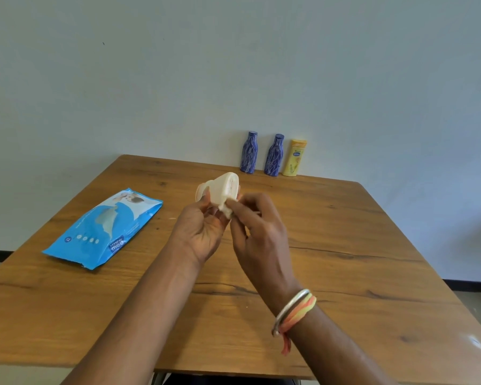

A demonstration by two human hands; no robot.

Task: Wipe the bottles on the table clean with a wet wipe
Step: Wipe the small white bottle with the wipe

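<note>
Both forearms are bare, with no sleeves showing anywhere along them. The left hand (203,232) wears nothing: no ring, band or watch. The right hand (257,234) is likewise ringless, but its wrist carries a thin round silver metal bangle (289,309) and, just beside it, a wound orange-and-yellow thread wristband (299,315) with a loose reddish tail hanging from its knot.

We can read only one text for sure: "mee mee" in white letters on the blue wipes pack (103,229), which lies on the bench (345,245) to the left of our left hand (203,232). Beyond our right hand (258,234), the yellow bottle (295,158) carries a blue oval logo, but its lettering is too small for us to make out
</note>
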